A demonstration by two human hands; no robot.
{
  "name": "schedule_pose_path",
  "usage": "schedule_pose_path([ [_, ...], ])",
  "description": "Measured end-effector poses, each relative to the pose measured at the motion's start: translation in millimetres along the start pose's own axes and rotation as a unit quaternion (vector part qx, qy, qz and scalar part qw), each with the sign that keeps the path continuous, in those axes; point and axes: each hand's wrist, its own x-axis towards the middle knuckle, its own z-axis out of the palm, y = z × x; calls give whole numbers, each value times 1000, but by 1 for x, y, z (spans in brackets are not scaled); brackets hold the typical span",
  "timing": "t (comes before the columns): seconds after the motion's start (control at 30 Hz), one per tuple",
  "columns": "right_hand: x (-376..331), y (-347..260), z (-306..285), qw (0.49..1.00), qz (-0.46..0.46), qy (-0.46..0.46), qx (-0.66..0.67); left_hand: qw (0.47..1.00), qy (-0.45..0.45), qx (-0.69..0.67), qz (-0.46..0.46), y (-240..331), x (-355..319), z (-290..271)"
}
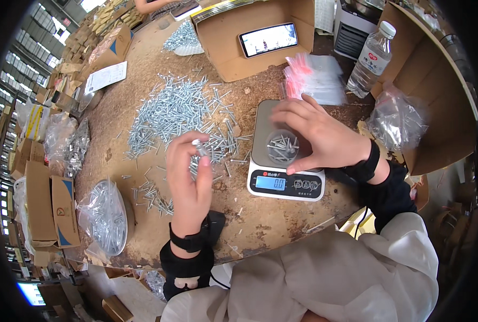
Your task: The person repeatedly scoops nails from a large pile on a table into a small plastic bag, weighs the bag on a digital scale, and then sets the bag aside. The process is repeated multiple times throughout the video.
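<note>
Two hands | left (189, 170) raised, pinching screws (198, 146) | right (315, 134) curled around cup (282, 146) on scale (287, 180)

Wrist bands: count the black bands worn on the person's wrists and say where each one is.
2: one wrist band below the left hand, one wrist band behind the right hand by the scale.

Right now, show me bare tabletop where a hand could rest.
Bare: the table's near edge below the scale, right of the left hand. Crowded: the screw pile upper left; bags behind the scale.
</note>
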Motion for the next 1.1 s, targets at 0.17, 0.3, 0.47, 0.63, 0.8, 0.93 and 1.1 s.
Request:
schedule_pose_path([
  [0.17, 0, 78, -27, 989, 118, 29, 90, 999, 49, -18, -7, -3, 3, 0],
  [0.3, -20, 145, -10, 983, 176, 53, -12, 998, 50, -22, -19, -8, 3, -3],
  [0.47, -32, 156, 7, 974, 207, 67, -55, 998, 53, -20, -35, -12, 0, -3],
  [0.63, -35, 172, 8, 981, 160, 92, -54, 997, 56, -14, -49, -12, 2, -1],
  [0.8, -29, 157, 0, 971, 202, 100, -77, 995, 76, 0, -63, -24, 0, -5],
  [0.93, -29, 153, -3, 966, 228, 91, -86, 988, 102, -13, -114, -26, -3, -3],
  [1.1, -30, 153, 0, 966, 224, 117, -55, 960, 139, 219, -106, -36, -1, -16],
])
